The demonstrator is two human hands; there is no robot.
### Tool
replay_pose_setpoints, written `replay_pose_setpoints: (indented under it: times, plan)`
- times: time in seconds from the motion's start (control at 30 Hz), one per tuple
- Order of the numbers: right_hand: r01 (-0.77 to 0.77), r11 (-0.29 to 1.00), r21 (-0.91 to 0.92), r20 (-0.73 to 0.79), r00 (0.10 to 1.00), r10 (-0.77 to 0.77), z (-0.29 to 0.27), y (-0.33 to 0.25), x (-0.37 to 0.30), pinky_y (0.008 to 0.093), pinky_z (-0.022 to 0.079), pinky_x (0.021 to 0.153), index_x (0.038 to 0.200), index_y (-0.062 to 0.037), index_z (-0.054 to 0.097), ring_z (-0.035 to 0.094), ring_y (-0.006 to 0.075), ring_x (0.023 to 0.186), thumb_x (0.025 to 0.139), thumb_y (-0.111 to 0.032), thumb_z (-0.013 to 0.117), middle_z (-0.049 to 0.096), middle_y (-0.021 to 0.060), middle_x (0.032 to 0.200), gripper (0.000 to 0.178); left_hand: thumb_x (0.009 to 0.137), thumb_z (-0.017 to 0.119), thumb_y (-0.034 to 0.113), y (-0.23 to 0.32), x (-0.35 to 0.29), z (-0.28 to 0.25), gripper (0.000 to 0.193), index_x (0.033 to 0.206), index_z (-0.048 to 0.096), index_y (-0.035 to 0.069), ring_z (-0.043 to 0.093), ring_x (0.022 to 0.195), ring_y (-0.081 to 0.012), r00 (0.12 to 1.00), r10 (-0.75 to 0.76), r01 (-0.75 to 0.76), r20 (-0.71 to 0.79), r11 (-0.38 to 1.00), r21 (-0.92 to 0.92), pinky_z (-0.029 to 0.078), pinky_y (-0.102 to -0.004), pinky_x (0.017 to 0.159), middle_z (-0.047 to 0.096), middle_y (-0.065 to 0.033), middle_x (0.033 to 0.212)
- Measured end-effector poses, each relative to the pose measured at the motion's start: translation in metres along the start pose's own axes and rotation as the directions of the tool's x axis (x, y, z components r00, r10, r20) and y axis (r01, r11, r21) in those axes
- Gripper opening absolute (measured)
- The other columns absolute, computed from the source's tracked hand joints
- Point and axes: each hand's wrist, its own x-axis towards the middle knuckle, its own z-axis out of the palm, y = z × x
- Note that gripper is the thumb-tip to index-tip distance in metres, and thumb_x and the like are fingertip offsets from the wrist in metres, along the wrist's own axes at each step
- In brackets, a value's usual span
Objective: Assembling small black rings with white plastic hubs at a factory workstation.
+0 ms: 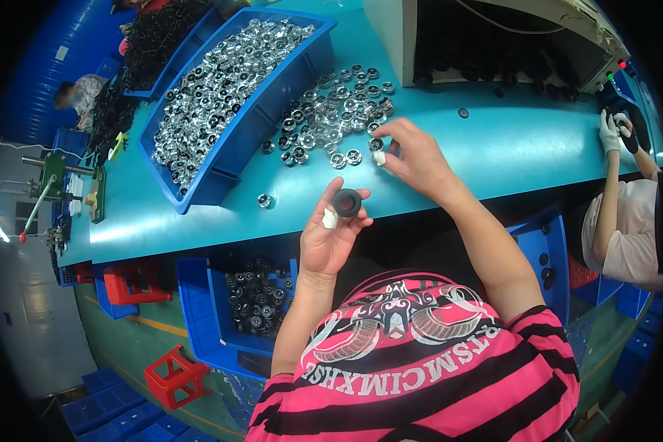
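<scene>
My left hand [324,247] is palm up near the table's front edge, its fingers curled round a black ring like a small tyre [356,210]. A white wrapping [330,219] covers one of its fingers. Farther right, my right hand [422,160] pinches a small chrome wheel hub [376,145] with a dark centre, just above the table. White wrapping shows on a right fingertip too. Loose chrome hubs [331,121] lie in a spread pile to the left of my right hand. One single hub [264,200] sits apart, left of my left hand.
A large blue bin [225,158] heaped with hubs stands at the left. Below the table edge, a blue crate [195,295] holds black wheels. A grey box [390,37] with dark parts stands at the back. At the right, a co-worker's gloved hands [611,131] handle something dark.
</scene>
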Motion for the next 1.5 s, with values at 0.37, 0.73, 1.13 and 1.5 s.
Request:
replay_pose_setpoints:
  times: [0.37, 0.73, 1.13, 1.5]
  plan:
    - [-0.220, 0.821, 0.526, 0.136, 0.975, 0.174, -0.006, -0.017, -0.050, 0.0269, 0.059, 0.079, 0.114, 0.0011, 0.070, 0.065, 0.0103, 0.086, 0.083, -0.004, 0.082, 0.062, 0.0053, 0.109, 0.034, 0.091, 0.081, 0.004, -0.001, -0.002, 0.030, 0.058, 0.144, 0.058, 0.000, 0.068, 0.104, -0.0201, 0.914, 0.403, -0.138, -0.045, 0.414, 0.900, 0.057, -0.0330, 0.093, 0.066, -0.0147, 0.125]
    - [-0.313, 0.777, 0.547, 0.203, 0.949, 0.240, 0.004, -0.016, -0.059, 0.0244, 0.054, 0.070, 0.111, 0.0000, 0.070, 0.062, 0.0074, 0.080, 0.082, -0.003, 0.082, 0.063, 0.0033, 0.102, 0.032, 0.080, 0.090, 0.005, -0.002, -0.001, 0.052, 0.051, 0.126, 0.070, -0.001, 0.070, 0.089, -0.0161, 0.854, 0.507, -0.109, 0.120, -0.051, 0.993, 0.058, -0.0295, 0.079, 0.068, -0.0081, 0.110]
    - [-0.343, 0.738, 0.582, 0.237, 0.939, 0.250, 0.019, -0.016, -0.069, 0.0214, 0.053, 0.069, 0.111, -0.0007, 0.071, 0.060, 0.0043, 0.080, 0.083, -0.002, 0.083, 0.063, 0.0012, 0.101, 0.030, 0.075, 0.088, 0.001, -0.009, 0.001, 0.060, 0.051, 0.123, 0.071, 0.001, 0.069, 0.083, -0.0171, 0.817, 0.561, -0.073, 0.135, -0.131, 0.989, 0.057, -0.0304, 0.073, 0.069, -0.0088, 0.106]
    - [-0.306, 0.757, 0.578, 0.200, 0.952, 0.232, 0.024, -0.020, -0.069, 0.0221, 0.054, 0.070, 0.111, -0.0008, 0.073, 0.061, 0.0052, 0.080, 0.084, -0.003, 0.083, 0.064, 0.0020, 0.102, 0.030, 0.078, 0.082, -0.006, -0.004, 0.000, 0.051, 0.056, 0.132, 0.069, 0.001, 0.068, 0.088, -0.0180, 0.861, 0.492, -0.085, 0.130, -0.112, 0.990, 0.057, -0.0325, 0.075, 0.066, -0.0107, 0.116]
